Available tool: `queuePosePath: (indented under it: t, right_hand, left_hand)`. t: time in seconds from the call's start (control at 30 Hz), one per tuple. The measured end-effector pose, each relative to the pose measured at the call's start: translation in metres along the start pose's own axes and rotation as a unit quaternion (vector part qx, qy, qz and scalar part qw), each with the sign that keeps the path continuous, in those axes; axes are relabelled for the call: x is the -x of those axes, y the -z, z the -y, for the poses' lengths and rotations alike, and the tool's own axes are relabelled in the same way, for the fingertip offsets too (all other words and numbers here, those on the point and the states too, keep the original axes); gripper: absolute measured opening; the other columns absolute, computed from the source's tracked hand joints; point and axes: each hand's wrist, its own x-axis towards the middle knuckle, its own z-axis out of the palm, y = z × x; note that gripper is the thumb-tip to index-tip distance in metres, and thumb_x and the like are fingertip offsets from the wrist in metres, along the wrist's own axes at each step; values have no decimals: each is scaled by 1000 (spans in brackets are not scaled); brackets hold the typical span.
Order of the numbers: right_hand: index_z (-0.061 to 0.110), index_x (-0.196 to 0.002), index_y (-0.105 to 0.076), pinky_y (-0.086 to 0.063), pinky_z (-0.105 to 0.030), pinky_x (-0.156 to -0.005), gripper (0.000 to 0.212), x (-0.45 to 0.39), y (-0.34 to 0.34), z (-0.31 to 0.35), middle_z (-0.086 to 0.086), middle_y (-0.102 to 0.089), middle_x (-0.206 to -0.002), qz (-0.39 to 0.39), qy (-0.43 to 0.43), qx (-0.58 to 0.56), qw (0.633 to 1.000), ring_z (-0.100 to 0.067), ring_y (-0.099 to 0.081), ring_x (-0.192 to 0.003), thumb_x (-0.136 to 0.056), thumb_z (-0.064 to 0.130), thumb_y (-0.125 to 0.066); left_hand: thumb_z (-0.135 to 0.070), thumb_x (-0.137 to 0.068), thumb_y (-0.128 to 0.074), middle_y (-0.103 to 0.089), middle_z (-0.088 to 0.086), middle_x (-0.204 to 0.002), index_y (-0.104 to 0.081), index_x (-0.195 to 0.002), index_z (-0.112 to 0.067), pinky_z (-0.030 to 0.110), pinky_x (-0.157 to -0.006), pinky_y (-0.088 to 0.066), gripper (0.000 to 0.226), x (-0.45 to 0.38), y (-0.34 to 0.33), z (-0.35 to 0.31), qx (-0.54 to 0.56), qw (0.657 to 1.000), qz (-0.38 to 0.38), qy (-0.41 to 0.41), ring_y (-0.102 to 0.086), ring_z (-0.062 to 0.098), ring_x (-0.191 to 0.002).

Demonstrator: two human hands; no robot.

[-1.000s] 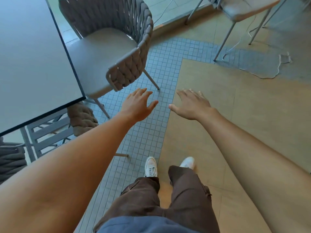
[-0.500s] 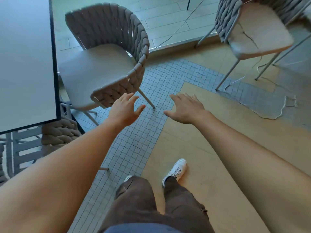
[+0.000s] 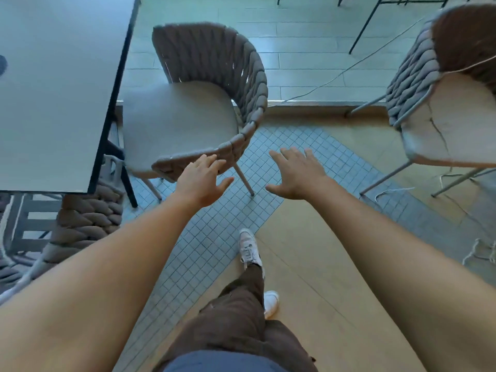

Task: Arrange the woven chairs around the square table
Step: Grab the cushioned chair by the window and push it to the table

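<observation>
A grey woven chair (image 3: 188, 116) stands with its seat partly under the right edge of the square table (image 3: 53, 89). My left hand (image 3: 201, 181) is open, its fingertips at the chair's near woven arm; I cannot tell whether they touch it. My right hand (image 3: 298, 173) hovers open over the tiled floor, right of that chair. A second woven chair (image 3: 442, 114) stands apart at the right. A third woven chair (image 3: 86, 218) shows below the table's near corner at the left.
A loose white cord (image 3: 469, 216) trails on the floor under the right chair. A raised floor threshold (image 3: 308, 106) runs behind both chairs. Dark metal legs (image 3: 367, 25) stand at the top right. My feet (image 3: 249, 248) are on the tile and wood floor.
I have stepped forward and the view has swung left to right: the near chair and the right chair appear closer. My left hand has reached up to the near chair's arm.
</observation>
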Motion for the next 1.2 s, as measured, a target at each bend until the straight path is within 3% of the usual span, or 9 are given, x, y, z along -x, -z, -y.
queuePosePath:
  t: [0.13, 0.33, 0.77, 1.03, 1.2]
  right_hand:
    - [22, -162, -13, -7, -55, -125, 101, -51, 15, -10, -10, -19, -168, 3, 41, 16, 999, -30, -12, -155, -87, 65, -64]
    - [24, -160, -14, -10, -54, -124, 104, -119, 38, -30, -9, -24, -166, 3, 90, 65, 994, -30, -17, -153, -83, 58, -74]
    - [20, -162, -9, -10, -53, -124, 119, -258, 87, -51, -8, -21, -166, 28, 243, 196, 950, -28, -15, -153, -75, 54, -83]
    - [19, -162, -10, -10, -51, -124, 131, -345, 91, -65, -7, -24, -165, 68, 391, 240, 886, -27, -19, -152, -65, 63, -86]
    - [19, -162, -6, -6, -52, -124, 135, -390, 76, -81, -8, -19, -168, 103, 484, 299, 816, -28, -14, -154, -64, 68, -84]
  left_hand:
    - [-59, -97, -46, -51, 10, -145, -50, -144, -18, 44, -111, -37, 63, -38, 0, 14, 14, 999, -13, 28, -47, 28, -133]
    - [-55, -94, -54, -53, 8, -144, -53, -139, -21, 45, -107, -40, 56, -82, -2, 11, 63, 996, 2, 56, -49, 28, -131]
    - [-57, -97, -50, -36, 5, -160, -41, -151, -21, 46, -120, -27, 65, -154, 3, 24, 106, 979, 31, 172, -27, 25, -150]
    - [-60, -96, -48, -38, 1, -159, -41, -151, -23, 40, -119, -23, 66, -202, -10, -8, 151, 944, 34, 290, -28, 22, -149]
    - [-73, -85, -53, -53, -6, -144, -45, -145, -28, 38, -106, -36, 75, -243, -25, -48, 188, 932, 46, 307, -47, 18, -133]
